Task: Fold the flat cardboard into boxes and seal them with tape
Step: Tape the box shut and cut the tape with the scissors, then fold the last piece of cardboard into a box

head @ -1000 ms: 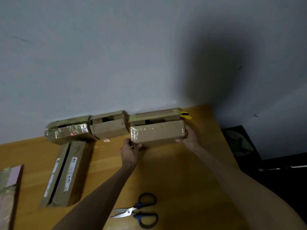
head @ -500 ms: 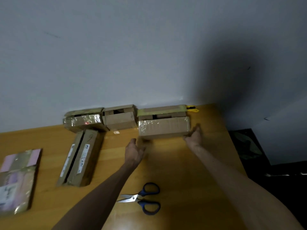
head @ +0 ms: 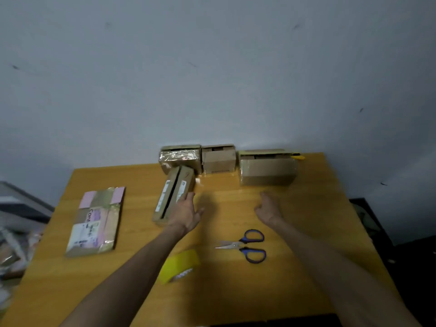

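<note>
At the far left, off the worktop [head: 306,232] edge, a blurred clutter of items [head: 14,232] is seen but cannot be made out. On the left part of the wooden worktop a flattened cardboard piece [head: 95,223] with pink patches and printed labels is laid flat, well apart from the rest. Further right, a narrow folded cardboard piece [head: 173,192] with white labels is laid lengthwise, its far end touching or just short of the box behind it. The left hand [head: 186,214] is held open, palm down, fingers spread, with the fingertips overlapping the near right edge of that narrow piece; nothing is gripped. Against the wall, three boxes are lined up: a tape-wrapped shiny box [head: 180,158] on the left, a smaller brown box [head: 219,159] just beside it, and, after a small gap, a wider taped box [head: 267,168] on the right. A yellow object [head: 298,157] is seen at the far right top corner of the wider box; what it is cannot be told. Near the front, a yellow tape roll [head: 180,265] is lying on the worktop, partly hidden by the left forearm. To its right, blue-handled scissors [head: 247,245] are laid with blades shut and pointing left. The right hand [head: 269,210] is held open and empty above the worktop, near but apart from the wider box, fingers loosely curled. At the far right, dark floor is seen past the worktop edge.
</note>
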